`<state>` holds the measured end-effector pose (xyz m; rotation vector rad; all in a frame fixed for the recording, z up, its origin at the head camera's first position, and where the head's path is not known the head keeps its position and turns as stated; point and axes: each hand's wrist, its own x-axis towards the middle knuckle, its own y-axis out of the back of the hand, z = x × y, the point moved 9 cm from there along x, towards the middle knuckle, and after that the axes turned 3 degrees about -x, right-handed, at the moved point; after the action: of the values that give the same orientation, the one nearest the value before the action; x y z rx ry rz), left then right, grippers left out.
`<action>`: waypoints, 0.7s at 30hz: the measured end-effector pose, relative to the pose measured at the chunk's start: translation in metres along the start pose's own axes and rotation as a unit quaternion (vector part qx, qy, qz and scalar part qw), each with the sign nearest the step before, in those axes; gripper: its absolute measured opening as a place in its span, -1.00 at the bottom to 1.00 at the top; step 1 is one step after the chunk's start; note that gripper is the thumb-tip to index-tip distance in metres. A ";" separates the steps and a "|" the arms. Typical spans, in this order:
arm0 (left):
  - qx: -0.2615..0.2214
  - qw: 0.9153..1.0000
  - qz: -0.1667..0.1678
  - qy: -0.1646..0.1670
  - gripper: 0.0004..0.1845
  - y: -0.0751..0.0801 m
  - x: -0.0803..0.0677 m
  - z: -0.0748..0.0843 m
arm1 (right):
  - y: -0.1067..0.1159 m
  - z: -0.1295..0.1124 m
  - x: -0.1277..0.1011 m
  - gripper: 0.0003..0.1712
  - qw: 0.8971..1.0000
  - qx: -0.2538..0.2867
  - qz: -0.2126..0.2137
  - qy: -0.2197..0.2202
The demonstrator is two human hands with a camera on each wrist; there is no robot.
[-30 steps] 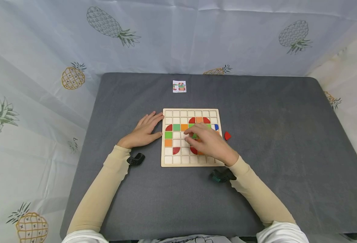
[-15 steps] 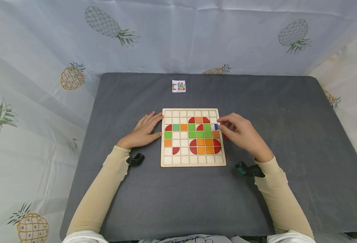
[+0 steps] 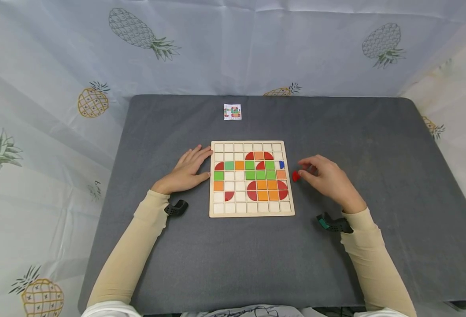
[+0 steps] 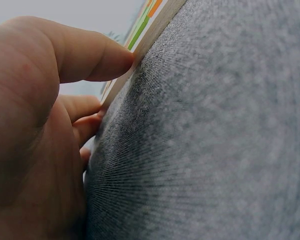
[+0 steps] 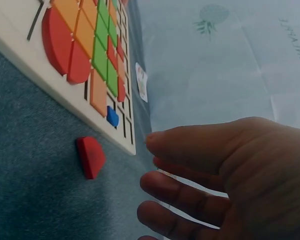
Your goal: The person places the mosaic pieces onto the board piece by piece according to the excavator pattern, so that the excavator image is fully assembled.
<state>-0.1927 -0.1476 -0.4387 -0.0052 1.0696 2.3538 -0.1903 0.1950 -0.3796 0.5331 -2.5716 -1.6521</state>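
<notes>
A wooden grid board point(image 3: 219, 208) lies on the table, with red quarter-round and green and orange square pieces set in its cells. My left hand point(image 3: 186, 171) lies flat at the board's left side, its thumb and fingertips touching the edge, as the left wrist view shows too. Just off the right edge rests a loose red quarter-round piece point(image 3: 295, 176). My right hand point(image 3: 328, 181) hovers right beside it, fingers loosely bent. In the right wrist view the red piece point(image 5: 91, 157) lies on the cloth, apart from the fingers, and nothing is held.
Beyond the board lies a small printed card point(image 3: 232, 112) with a coloured pattern. One small blue piece point(image 3: 282, 164) sits in a cell near the board's right edge. Dark grey cloth point(image 3: 375, 176) covers the table, and a pineapple-print curtain hangs behind it.
My right hand has moved from above the board to the right, past its edge, to beside the loose red piece. The left hand has stayed at the board's left edge.
</notes>
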 end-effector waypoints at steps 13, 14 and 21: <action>-0.004 1.000 -0.001 -0.004 -0.25 0.000 0.000 0.001 | -0.026 0.010 0.004 -0.42 0.997 -0.029 -0.068 -0.025; -0.004 1.000 -0.001 -0.005 -0.25 0.000 0.000 0.001 | -0.028 0.010 0.004 -0.42 0.997 -0.031 -0.070 -0.024; -0.003 1.000 0.002 -0.001 -0.25 0.000 -0.001 0.000 | -0.036 0.009 0.008 -0.47 0.997 -0.033 -0.072 -0.021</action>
<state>-0.1922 -0.1479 -0.4386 -0.0024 1.0619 2.3603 -0.1901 0.1871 -0.4161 0.7030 -2.5522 -1.8039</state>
